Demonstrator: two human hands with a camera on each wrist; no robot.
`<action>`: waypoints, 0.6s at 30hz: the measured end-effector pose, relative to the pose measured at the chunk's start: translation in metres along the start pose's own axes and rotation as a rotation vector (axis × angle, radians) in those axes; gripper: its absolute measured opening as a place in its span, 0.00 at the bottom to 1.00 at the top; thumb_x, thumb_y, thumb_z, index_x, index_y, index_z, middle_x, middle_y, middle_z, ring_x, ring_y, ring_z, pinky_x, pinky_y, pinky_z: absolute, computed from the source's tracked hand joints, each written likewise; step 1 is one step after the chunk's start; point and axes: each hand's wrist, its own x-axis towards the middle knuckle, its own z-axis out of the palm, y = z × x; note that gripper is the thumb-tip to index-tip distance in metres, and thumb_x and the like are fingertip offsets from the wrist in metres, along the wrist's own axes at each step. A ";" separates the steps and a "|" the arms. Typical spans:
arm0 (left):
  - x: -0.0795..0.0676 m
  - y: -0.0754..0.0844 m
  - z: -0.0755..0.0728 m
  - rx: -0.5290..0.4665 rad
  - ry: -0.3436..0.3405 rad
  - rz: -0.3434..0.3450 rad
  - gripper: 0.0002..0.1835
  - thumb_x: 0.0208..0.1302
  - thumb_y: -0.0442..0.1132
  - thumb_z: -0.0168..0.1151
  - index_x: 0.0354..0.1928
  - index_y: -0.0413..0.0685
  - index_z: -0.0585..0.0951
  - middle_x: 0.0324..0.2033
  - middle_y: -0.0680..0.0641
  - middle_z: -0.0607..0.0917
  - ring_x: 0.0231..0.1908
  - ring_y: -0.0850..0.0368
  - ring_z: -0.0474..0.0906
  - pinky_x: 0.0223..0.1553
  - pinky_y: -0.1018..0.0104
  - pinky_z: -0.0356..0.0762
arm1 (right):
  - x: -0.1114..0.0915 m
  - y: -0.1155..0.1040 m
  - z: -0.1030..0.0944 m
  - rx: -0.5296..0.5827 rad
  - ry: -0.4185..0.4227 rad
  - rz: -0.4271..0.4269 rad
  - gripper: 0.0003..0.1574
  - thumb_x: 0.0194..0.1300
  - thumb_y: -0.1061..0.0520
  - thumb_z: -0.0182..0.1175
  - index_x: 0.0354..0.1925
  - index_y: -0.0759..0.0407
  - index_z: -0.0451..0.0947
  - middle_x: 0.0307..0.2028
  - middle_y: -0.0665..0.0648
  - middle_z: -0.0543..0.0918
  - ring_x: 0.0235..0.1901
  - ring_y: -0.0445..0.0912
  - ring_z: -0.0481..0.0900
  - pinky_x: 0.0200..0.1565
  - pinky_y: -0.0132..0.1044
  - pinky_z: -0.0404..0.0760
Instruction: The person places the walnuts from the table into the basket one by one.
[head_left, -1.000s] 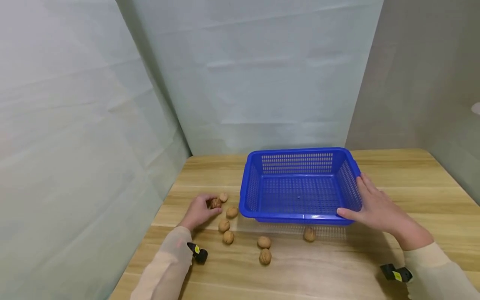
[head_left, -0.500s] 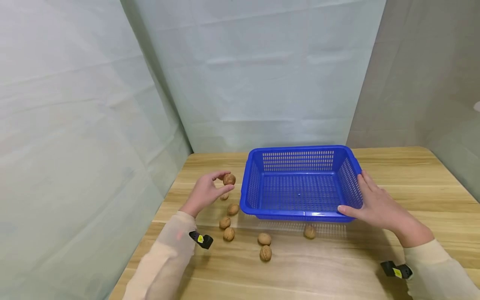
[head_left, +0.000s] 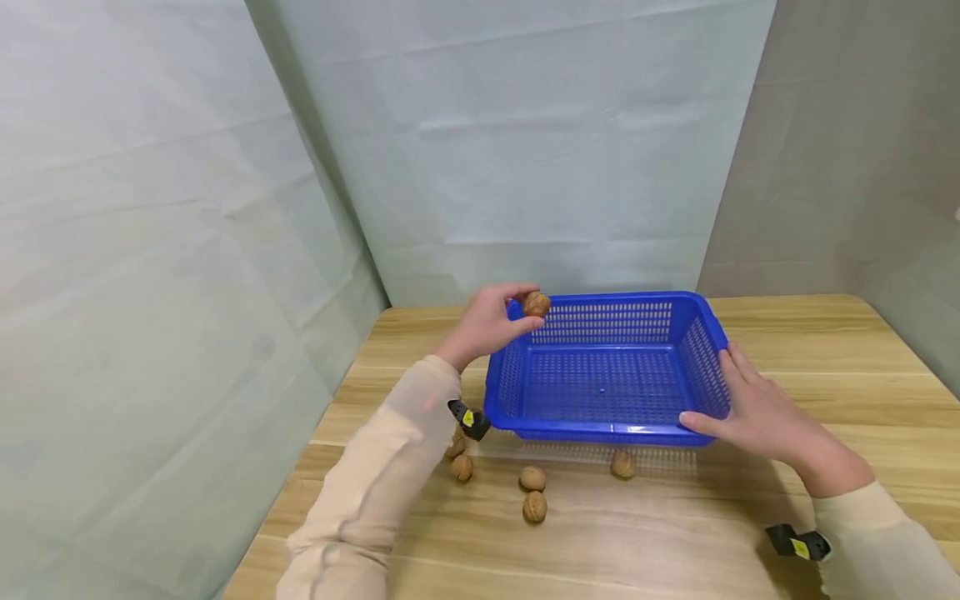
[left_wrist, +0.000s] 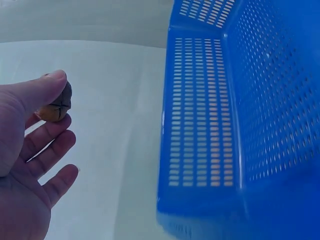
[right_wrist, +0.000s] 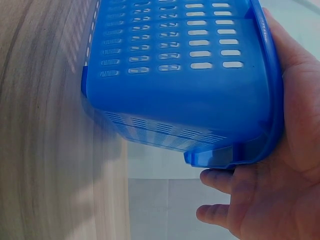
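My left hand (head_left: 487, 323) pinches a walnut (head_left: 537, 303) between thumb and fingers, raised at the back left corner of a blue plastic basket (head_left: 585, 432). In the left wrist view the walnut (left_wrist: 60, 106) shows a dark cracked seam, with the thumb over it and the other fingers spread below. My right hand (head_left: 768, 429) holds the basket's front right corner, thumb on the front rim and fingers along the right side. In the right wrist view the palm lies against the basket's rim (right_wrist: 272, 85). No walnut shows inside the basket.
On the wooden table (head_left: 660, 542), two walnuts (head_left: 534, 493) touch in front of the basket. Another walnut (head_left: 624, 464) lies by its front edge. More walnuts (head_left: 462, 468) are beside the left forearm, which partly hides that area. Pale cloth walls (head_left: 555, 167) enclose the table.
My left hand has lifted the walnut from the table's left side and carried it up and right to the basket's back left corner. The right hand has kept its place on the basket.
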 end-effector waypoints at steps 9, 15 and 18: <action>0.052 0.001 0.032 -0.063 -0.050 -0.052 0.27 0.61 0.43 0.68 0.63 0.53 0.75 0.46 0.51 0.83 0.48 0.56 0.77 0.45 0.66 0.76 | -0.005 0.003 -0.001 0.008 0.001 0.000 0.75 0.58 0.29 0.60 0.72 0.73 0.27 0.71 0.75 0.30 0.66 0.77 0.42 0.54 0.77 0.51; 0.067 -0.013 0.053 -0.054 -0.077 -0.076 0.28 0.60 0.40 0.68 0.63 0.51 0.75 0.48 0.51 0.83 0.46 0.60 0.78 0.45 0.69 0.76 | -0.010 0.003 -0.002 0.028 0.005 0.002 0.76 0.57 0.29 0.61 0.72 0.73 0.27 0.71 0.74 0.30 0.67 0.76 0.41 0.55 0.77 0.49; 0.068 -0.017 0.059 -0.037 -0.098 -0.077 0.28 0.60 0.40 0.69 0.63 0.50 0.75 0.48 0.50 0.83 0.44 0.60 0.78 0.44 0.69 0.76 | -0.011 0.002 -0.001 0.031 0.004 0.000 0.75 0.58 0.30 0.61 0.72 0.72 0.27 0.72 0.74 0.29 0.67 0.76 0.41 0.55 0.77 0.49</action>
